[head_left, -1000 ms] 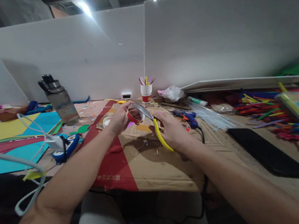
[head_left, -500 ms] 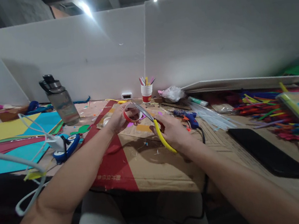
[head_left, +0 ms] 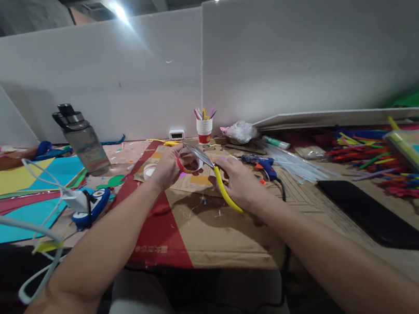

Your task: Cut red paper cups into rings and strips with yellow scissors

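Observation:
My left hand [head_left: 168, 167] grips a red and white ring [head_left: 180, 166] that looks like a cut band of paper cup. Its open middle faces me. In my right hand [head_left: 240, 181] is a pair of scissors [head_left: 223, 191] with yellow handles, the fingers wrapped around them. The metal blades point up and left and reach the ring's upper right edge; whether they bite into it I cannot tell. Both hands are raised over the cardboard sheet [head_left: 222, 239]. Behind my left wrist lies a white round piece [head_left: 150, 170].
Behind the hands stand paper cups [head_left: 204, 129] holding pens. A blue glue gun [head_left: 264, 165] lies right, near a black phone-like slab [head_left: 376, 216] and pipe cleaners [head_left: 366, 149]. On the left are a water bottle [head_left: 88, 149], coloured paper [head_left: 10, 221] and another person's arm [head_left: 16, 157].
The ring has turned slightly in my left hand, showing more of its opening. The scissors stay at its edge, and the view has shifted a little.

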A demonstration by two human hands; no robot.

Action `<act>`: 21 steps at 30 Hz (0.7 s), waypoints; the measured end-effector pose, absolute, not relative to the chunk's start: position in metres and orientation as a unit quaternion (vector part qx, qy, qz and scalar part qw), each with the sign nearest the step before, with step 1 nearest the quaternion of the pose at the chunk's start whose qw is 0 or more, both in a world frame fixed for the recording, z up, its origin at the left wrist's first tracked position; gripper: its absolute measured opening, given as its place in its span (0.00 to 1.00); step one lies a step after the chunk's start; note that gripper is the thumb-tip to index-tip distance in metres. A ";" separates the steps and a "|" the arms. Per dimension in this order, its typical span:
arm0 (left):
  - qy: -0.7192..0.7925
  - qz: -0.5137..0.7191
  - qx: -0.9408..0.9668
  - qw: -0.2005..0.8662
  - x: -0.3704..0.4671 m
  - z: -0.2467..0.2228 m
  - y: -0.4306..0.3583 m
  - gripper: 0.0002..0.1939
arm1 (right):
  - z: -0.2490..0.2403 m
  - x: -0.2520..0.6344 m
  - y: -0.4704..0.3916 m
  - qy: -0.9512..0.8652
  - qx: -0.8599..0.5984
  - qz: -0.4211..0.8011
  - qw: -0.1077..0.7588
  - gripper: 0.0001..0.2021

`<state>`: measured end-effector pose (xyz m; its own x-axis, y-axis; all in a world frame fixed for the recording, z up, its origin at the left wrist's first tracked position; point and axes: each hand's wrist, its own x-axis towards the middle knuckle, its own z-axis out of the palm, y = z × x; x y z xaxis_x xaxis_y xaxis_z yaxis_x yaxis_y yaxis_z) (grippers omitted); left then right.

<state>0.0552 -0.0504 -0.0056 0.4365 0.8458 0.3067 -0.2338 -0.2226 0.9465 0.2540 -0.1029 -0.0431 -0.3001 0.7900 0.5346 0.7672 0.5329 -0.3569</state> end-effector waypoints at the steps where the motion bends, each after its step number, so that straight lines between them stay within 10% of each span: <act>1: 0.241 0.467 0.629 0.573 0.056 -0.006 -0.051 0.18 | -0.044 0.254 -0.103 -0.806 -0.482 0.018 0.343 0.18; 21: 0.231 0.454 0.643 0.572 0.047 -0.006 -0.044 0.15 | -0.045 0.255 -0.103 -0.804 -0.463 0.045 0.370 0.10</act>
